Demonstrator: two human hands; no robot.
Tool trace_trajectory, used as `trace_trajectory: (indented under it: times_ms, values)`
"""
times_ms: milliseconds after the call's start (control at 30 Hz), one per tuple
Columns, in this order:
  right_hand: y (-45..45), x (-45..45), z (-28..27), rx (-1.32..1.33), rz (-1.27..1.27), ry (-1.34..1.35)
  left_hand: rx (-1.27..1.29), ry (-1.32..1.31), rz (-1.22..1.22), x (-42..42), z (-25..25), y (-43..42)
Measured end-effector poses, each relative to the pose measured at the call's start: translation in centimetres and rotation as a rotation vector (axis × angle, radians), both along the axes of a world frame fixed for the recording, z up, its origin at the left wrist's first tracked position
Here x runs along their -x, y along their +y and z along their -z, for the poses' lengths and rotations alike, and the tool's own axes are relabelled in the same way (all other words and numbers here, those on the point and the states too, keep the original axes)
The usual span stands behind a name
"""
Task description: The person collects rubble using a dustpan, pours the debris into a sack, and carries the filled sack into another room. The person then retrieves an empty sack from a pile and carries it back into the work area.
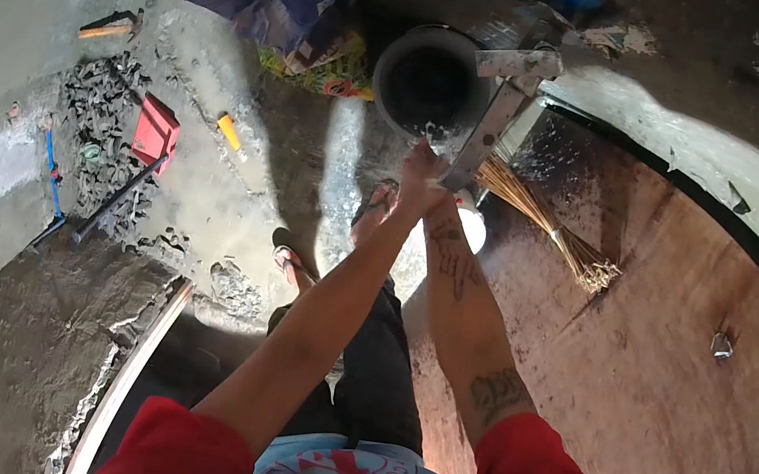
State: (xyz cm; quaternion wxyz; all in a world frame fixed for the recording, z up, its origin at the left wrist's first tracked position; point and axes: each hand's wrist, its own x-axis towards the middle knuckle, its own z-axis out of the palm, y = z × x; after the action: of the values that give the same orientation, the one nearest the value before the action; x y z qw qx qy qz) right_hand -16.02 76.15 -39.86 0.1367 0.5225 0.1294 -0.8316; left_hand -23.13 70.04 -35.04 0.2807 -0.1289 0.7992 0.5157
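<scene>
Both arms reach forward, and the hands meet at the near rim of a dark round bucket. My left hand lies over my right hand, which is mostly hidden by it. White splashes or bits show just above the fingers, at the bucket's rim. The fingers are too small and overlapped to make out what they hold, if anything. Close on the right stands a worn grey metal frame. A white round container is partly hidden behind my right forearm.
A stick broom lies on the reddish board at right. To the left are a red dustpan, a yellow-handled tool, a blue tool and grey rubble. A dark sack rests behind.
</scene>
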Motion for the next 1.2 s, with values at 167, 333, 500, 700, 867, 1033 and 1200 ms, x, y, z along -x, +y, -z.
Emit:
trace_trajectory:
  times_ms: [167, 333, 500, 700, 867, 1033, 1200]
  values:
    - [1.4, 0.1, -1.3, -0.139, -0.086, -0.085, 0.061, 0.099, -0.023, -0.4, -3.1, 0.3]
    - [2.8, 1.6, -2.1, -0.247, -0.146, -0.106, -0.139, -0.053, -0.009, 0.0, -5.0, 0.9]
    - [3.8, 9.0, -11.2, -0.891, -0.212, 0.198, 0.158, 0.470, -0.087, 0.9, 10.0, 3.7]
    - [2.6, 18.7, -29.1, -1.519, -0.415, 0.452, 0.234, 0.056, 0.143, 5.9, -0.1, -6.0]
    - [4.1, 22.1, -28.0, -1.686, -0.555, 0.364, 0.459, 0.140, 0.450, 2.7, -0.9, -22.7]
    - [6.0, 20.1, -28.4, -1.719, -0.778, 0.274, 0.761, -0.122, 0.025, -6.4, 4.4, -41.8]
    - [6.0, 20.1, -30.3, -1.666, -0.932, 0.262, 0.771, -0.214, -0.225, -18.6, 6.8, -56.0]
